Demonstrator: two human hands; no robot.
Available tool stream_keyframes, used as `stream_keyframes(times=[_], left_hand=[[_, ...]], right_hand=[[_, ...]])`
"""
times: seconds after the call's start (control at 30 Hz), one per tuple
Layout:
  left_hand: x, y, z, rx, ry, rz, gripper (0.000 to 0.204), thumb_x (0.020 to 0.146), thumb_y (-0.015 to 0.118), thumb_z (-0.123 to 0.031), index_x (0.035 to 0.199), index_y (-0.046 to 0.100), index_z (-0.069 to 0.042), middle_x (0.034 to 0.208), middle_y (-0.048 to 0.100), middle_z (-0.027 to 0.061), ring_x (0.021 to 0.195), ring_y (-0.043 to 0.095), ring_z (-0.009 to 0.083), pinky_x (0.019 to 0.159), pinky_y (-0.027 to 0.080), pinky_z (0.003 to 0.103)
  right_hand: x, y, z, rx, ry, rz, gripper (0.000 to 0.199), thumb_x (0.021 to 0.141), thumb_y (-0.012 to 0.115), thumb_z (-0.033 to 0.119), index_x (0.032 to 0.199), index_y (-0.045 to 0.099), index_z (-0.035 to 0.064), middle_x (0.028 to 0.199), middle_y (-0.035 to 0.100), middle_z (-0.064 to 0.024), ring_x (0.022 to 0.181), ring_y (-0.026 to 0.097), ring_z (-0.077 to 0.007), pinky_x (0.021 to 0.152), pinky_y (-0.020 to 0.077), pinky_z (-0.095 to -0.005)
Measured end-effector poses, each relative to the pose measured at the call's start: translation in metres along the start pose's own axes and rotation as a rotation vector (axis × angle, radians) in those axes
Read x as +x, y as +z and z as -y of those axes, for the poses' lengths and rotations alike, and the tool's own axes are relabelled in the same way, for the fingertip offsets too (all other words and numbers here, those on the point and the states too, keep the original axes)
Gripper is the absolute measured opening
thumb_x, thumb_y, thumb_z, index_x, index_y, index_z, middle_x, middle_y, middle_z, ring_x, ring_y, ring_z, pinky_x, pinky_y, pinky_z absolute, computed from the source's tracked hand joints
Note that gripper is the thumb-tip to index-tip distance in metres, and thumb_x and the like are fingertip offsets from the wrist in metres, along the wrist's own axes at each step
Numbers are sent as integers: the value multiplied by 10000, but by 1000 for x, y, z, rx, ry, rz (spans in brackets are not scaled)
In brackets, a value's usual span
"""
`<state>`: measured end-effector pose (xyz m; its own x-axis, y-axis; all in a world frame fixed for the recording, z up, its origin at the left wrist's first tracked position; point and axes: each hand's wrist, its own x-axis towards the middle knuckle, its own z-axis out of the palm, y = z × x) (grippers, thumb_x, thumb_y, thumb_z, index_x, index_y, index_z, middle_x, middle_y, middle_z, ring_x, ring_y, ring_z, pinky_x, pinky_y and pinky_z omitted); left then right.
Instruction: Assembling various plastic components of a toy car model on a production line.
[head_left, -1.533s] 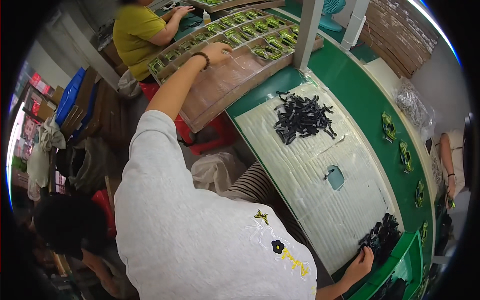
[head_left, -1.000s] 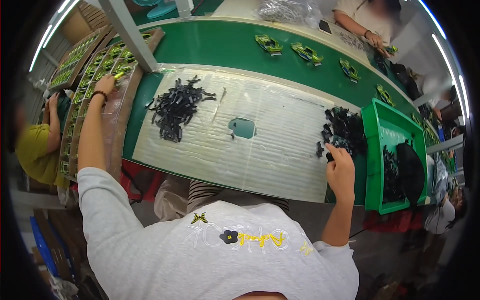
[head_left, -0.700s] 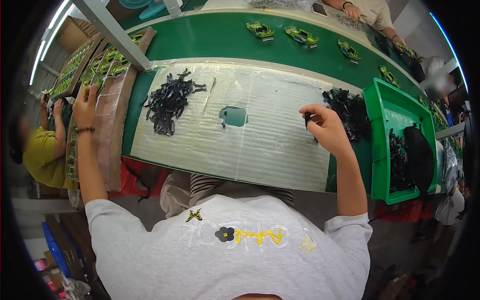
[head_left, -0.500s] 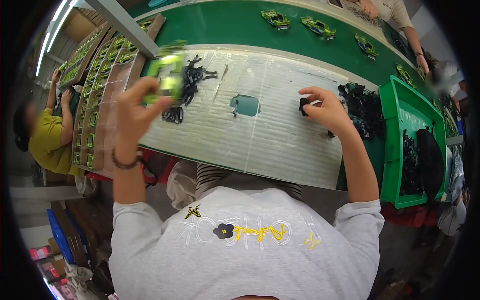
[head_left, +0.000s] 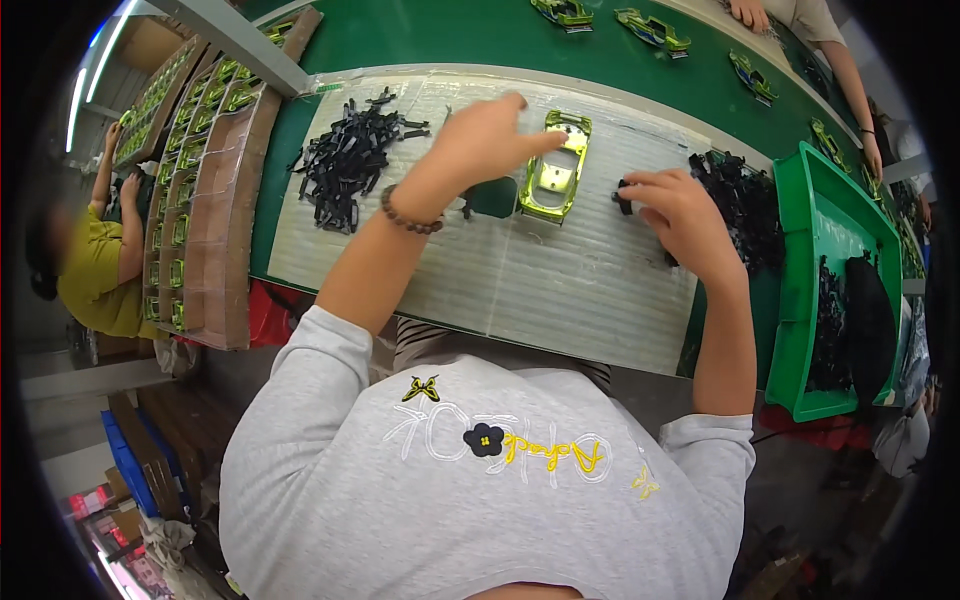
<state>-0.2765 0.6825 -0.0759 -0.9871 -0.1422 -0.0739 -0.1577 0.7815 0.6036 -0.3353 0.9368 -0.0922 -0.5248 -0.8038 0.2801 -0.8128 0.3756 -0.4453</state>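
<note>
A shiny lime-green toy car body shell point(head_left: 556, 167) lies on the pale corrugated work mat point(head_left: 560, 290), hollow underside up, its long axis running away from the person and tilted slightly to the right at the far end. The left hand point(head_left: 485, 140) rests just beside its left flank with fingers stretched out loosely, fingertips touching the shell's far left edge, not clenched around it. The right hand point(head_left: 678, 215) sits to the shell's right, near but apart from it, thumb and forefinger pinched on a small black plastic part point(head_left: 622, 196).

A loose heap of black plastic parts point(head_left: 350, 160) lies on the mat's far left; a second heap point(head_left: 735, 205) lies by the right hand. The green plastic bin point(head_left: 800, 300) at the right holds more black pieces (a dark bag too, it seems). Long cardboard trays point(head_left: 215, 220) at the left carry rows of green shells, and further green toy cars point(head_left: 650, 28) stand on the green belt beyond.
</note>
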Motion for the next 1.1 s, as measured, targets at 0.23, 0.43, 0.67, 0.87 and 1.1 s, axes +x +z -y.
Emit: stream_keyframes(times=[0.23, 0.43, 0.67, 0.87, 1.1], left_hand=[[4, 50, 8, -646, 7, -12, 327, 753, 597, -222, 966, 540, 20, 961, 621, 172, 867, 625, 243, 705, 496, 346], [-17, 45, -21, -1536, -64, 181, 485, 911, 385, -413, 1163, 483, -10, 1061, 597, 165, 899, 597, 199, 762, 495, 316], [-31, 77, -25, -1363, 211, 113, 588, 972, 183, -500, 1272, 398, -42, 1143, 531, 79, 1034, 512, 149, 915, 409, 289], [-41, 76, -36, -1412, 278, 61, 397, 995, 276, -377, 1197, 363, -47, 1067, 471, 53, 962, 449, 96, 850, 393, 257], [-43, 75, -39, -1530, 144, 15, 282, 976, 300, -226, 1185, 371, -51, 1042, 490, 55, 938, 473, 100, 850, 404, 267]], right_hand=[[4, 1, 5, -105, -84, -135, 198, 701, 617, -53, 884, 641, 20, 1017, 638, -72, 863, 582, -250, 733, 487, -323], [5, 3, 47, 377, -142, -381, 248, 734, 605, -128, 940, 626, 9, 944, 644, -123, 793, 646, -211, 585, 508, -271], [9, 26, 53, -151, -219, -391, 283, 619, 628, -31, 895, 661, 19, 911, 640, -92, 689, 620, -224, 551, 504, -299], [10, 33, 52, -178, -246, -507, 277, 620, 600, -13, 887, 667, 19, 899, 646, -77, 645, 613, -215, 534, 488, -300], [8, 42, 51, -133, -234, -471, 285, 621, 594, 15, 898, 663, 24, 897, 659, -68, 612, 609, -201, 507, 463, -290]])
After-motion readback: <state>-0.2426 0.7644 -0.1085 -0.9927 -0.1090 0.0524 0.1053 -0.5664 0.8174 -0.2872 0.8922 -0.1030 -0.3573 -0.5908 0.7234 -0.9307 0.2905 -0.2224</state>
